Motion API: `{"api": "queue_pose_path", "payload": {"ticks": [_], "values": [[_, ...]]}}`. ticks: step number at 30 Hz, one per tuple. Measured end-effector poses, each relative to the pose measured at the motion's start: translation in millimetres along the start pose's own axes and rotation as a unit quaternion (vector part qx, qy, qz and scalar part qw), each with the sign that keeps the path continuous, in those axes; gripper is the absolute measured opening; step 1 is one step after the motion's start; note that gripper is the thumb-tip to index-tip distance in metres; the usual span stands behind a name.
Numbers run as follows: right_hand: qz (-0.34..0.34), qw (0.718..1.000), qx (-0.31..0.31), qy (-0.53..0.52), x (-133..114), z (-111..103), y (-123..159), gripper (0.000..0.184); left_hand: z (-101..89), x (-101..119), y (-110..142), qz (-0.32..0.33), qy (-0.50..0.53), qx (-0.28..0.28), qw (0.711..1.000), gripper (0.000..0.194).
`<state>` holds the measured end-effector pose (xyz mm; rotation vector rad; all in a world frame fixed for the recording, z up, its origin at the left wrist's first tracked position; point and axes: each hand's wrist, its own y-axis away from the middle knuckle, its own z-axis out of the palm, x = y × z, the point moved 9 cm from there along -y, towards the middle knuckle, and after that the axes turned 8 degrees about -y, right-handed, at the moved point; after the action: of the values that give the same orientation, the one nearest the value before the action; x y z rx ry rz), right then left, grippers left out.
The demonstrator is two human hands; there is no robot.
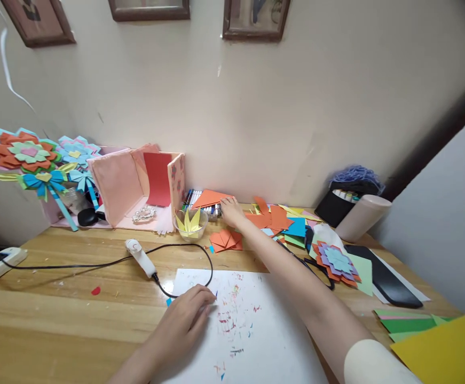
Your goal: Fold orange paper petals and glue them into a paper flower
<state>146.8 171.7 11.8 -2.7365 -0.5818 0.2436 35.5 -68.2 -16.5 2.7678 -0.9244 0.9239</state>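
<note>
My left hand rests, palm down and loosely curved, on the left edge of a white sheet marked with coloured smudges and paper scraps. Nothing shows in its fingers. Reaching far forward, my right hand has its fingertips at the right corner of a piece of orange paper, which lies across a pack of markers. Its thumb side is partly hidden. Just below sit folded orange petals. To the left, a clear bowl holds a yellow folded paper piece.
A white glue gun and its black cord lie left of the sheet. Behind stand a pink fabric box and paper flowers. Rightward are orange paper scraps, a layered paper flower, a black phone and yellow paper.
</note>
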Motion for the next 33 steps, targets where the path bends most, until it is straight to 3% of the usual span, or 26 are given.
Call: {"api": "queue_pose_path", "payload": {"ticks": [9,14,17,20,21,23,26,29,31,33], "values": [[-0.003,0.999,-0.040,0.003,11.1,6.5,-2.2,0.032,1.2,-1.3,0.9,0.001,0.001,0.007,1.000,0.023],[0.007,0.999,-0.037,-0.012,9.5,13.3,-11.0,0.039,1.4,-5.5,0.7,-0.001,0.003,0.017,1.000,0.021],[0.035,0.999,0.009,-0.019,9.8,-6.0,-4.2,0.044,1.8,-6.8,1.1,0.002,0.003,0.019,1.000,0.021],[0.063,0.994,0.088,-0.020,15.8,-38.8,25.2,0.042,2.2,-6.7,0.9,0.004,0.002,0.019,1.000,0.021],[0.036,0.988,0.144,-0.031,13.5,-54.0,40.6,0.037,2.4,-6.4,0.7,0.004,0.001,0.018,1.000,0.021],[-0.025,0.980,0.192,-0.039,9.6,-69.5,74.4,0.030,3.1,-5.6,0.2,0.005,0.000,0.017,1.000,0.021],[-0.074,0.985,0.154,-0.036,9.6,-63.3,117.5,0.026,4.1,-4.4,-0.7,0.010,-0.003,0.015,1.000,0.021],[-0.103,0.990,0.026,-0.088,6.5,-37.1,143.2,0.013,4.7,-5.1,-1.6,0.011,-0.004,0.013,1.000,0.021],[-0.050,0.986,-0.010,-0.158,15.5,-28.2,150.1,0.015,5.0,-6.4,-2.2,0.009,-0.004,0.011,1.000,0.021],[0.058,0.975,0.010,-0.215,36.6,-26.7,151.7,0.026,5.0,-7.3,-2.7,0.010,-0.004,0.010,1.000,0.021]]}}
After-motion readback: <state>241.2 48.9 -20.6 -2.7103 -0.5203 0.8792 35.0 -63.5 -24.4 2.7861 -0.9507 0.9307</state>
